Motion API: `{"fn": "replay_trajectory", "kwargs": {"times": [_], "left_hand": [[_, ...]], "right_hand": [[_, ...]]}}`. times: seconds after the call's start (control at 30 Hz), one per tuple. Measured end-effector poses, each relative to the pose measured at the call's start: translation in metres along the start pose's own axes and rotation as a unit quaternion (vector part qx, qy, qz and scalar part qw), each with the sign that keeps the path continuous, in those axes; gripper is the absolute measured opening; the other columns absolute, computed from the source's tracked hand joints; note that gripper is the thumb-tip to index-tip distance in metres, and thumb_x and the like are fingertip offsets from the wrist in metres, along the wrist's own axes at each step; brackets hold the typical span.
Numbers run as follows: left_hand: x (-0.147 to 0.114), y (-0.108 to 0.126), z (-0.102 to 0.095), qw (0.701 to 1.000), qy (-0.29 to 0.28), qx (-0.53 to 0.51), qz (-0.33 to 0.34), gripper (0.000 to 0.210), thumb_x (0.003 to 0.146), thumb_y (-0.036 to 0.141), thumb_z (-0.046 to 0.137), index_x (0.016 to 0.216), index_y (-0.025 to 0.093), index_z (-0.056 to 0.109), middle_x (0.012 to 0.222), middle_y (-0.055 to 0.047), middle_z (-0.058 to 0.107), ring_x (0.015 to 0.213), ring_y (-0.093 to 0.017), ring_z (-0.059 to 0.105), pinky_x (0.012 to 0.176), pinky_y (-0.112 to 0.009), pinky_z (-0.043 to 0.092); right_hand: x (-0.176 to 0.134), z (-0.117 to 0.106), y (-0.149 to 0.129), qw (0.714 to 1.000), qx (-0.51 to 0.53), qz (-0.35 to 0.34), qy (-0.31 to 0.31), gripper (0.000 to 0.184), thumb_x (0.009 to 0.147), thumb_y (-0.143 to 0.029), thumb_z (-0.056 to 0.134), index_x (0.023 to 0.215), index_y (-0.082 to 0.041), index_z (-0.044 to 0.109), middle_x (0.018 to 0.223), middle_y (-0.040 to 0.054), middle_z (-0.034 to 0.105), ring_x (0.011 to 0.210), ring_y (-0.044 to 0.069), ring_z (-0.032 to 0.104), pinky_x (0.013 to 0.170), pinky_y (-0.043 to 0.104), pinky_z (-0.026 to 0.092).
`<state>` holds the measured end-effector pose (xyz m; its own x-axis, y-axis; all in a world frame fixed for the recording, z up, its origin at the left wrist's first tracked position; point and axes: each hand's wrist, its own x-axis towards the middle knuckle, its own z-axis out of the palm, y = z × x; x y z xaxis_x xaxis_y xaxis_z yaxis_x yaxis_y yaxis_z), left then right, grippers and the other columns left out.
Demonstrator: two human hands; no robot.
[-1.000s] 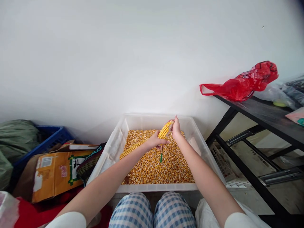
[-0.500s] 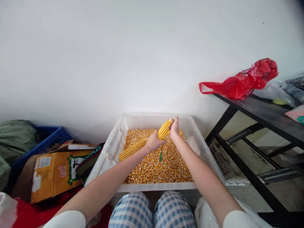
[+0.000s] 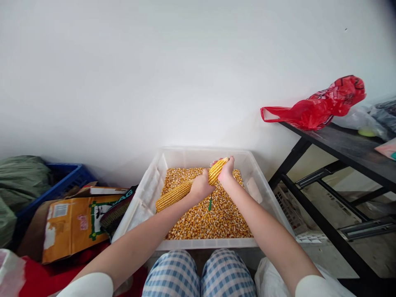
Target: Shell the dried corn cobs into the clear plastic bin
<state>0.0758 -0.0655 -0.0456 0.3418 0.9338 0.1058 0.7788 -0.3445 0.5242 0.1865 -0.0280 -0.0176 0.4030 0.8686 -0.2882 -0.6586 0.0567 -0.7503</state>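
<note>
A: State of the left hand (image 3: 202, 185)?
B: Curled about the lower end of an ear of corn (image 3: 217, 170), thumb side uppermost.

A: And the right hand (image 3: 225, 168)?
B: Closed about the upper end of the same ear, palm against its right side; some fingertips show beyond it. Exact finger pressure: cannot tell.

A: Position of the ear?
B: Tilted, upper end away and to the right, held above the loose kernels (image 3: 210, 225) in a translucent plastic bin (image 3: 207, 244). Rows of yellow kernels cover the visible face.

A: Other items in the bin?
B: A second ear (image 3: 175, 195) on the left, partly hidden by the left hand and forearm; whether that hand touches it, cannot tell. A slim green object (image 3: 210, 204) shows just below the left hand, its upper part hidden.

A: Surroundings?
B: Right: black counter (image 3: 346, 144) bearing a crumpled red plastic bag (image 3: 328, 107). Left: orange cardboard box (image 3: 72, 231), with a blue crate (image 3: 66, 181) behind. Checked trouser knees (image 3: 170, 274) near the bin's front.
</note>
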Motion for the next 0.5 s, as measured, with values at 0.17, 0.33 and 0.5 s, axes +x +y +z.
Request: {"fn": "replay_trajectory", "kwargs": {"times": [0.17, 0.33, 0.5], "left_hand": [[-0.003, 0.004, -0.001, 0.999, 0.028, -0.046, 0.009, 0.044, 0.062, 0.028, 0.061, 0.097, 0.019, 0.038, 0.078, -0.007, 0.061, 0.071, -0.023, 0.06, 0.057, -0.026, 0.037], [-0.004, 0.004, 0.0, 0.995, 0.021, -0.1, 0.008, 0.046, 0.059, 0.028, 0.064, 0.096, 0.018, 0.04, 0.077, -0.005, 0.061, 0.067, -0.021, 0.058, 0.055, -0.025, 0.036], [0.004, 0.001, 0.002, 0.985, 0.002, -0.17, 0.036, 0.043, 0.058, 0.028, 0.066, 0.094, 0.017, 0.045, 0.079, -0.003, 0.059, 0.067, -0.017, 0.056, 0.056, -0.024, 0.038]], "right_hand": [[-0.007, 0.006, -0.005, 0.996, -0.038, -0.073, -0.022, 0.049, 0.078, -0.064, 0.02, 0.069, -0.021, 0.042, 0.042, -0.0013, 0.051, 0.039, 0.016, 0.054, 0.04, 0.028, 0.044], [-0.009, 0.005, -0.006, 0.989, -0.053, -0.132, -0.038, 0.048, 0.079, -0.065, 0.024, 0.068, -0.021, 0.042, 0.041, -0.0032, 0.048, 0.039, 0.015, 0.052, 0.039, 0.026, 0.043], [0.004, -0.003, -0.012, 0.984, -0.075, -0.147, -0.071, 0.053, 0.077, -0.068, 0.022, 0.062, -0.021, 0.043, 0.044, -0.0029, 0.048, 0.042, 0.014, 0.052, 0.045, 0.027, 0.044]]}}
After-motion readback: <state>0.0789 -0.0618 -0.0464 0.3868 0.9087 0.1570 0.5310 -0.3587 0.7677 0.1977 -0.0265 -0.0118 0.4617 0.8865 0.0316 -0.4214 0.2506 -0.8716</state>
